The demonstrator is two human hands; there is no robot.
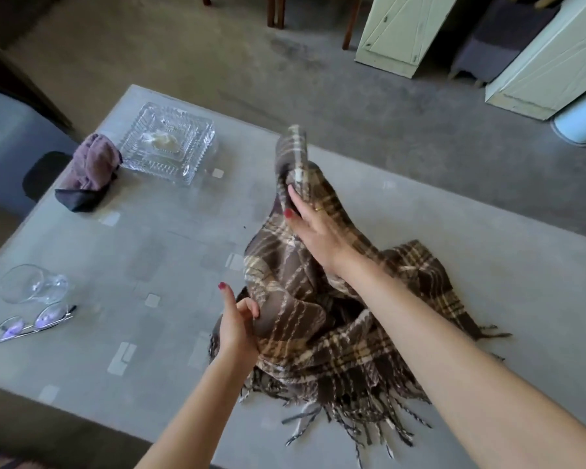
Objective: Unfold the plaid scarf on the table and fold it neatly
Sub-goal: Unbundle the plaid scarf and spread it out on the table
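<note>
The brown and cream plaid scarf [322, 336] lies bunched on the grey table [170, 252], its fringe spread toward the near edge. My right hand [313, 228] grips an upper edge of the scarf and holds that part lifted above the table. My left hand [239, 328] pinches the scarf's left side lower down, thumb raised. The cloth stretches in loose folds between both hands. The fingers of both hands are partly hidden in the fabric.
A cut-glass dish [168, 143] stands at the far left, a purple cloth on a dark pouch [90, 172] beside it. A glass lying on its side [31, 282] and a pair of spectacles [31, 323] sit near the left edge. Pale cabinets [552, 59] stand beyond the table.
</note>
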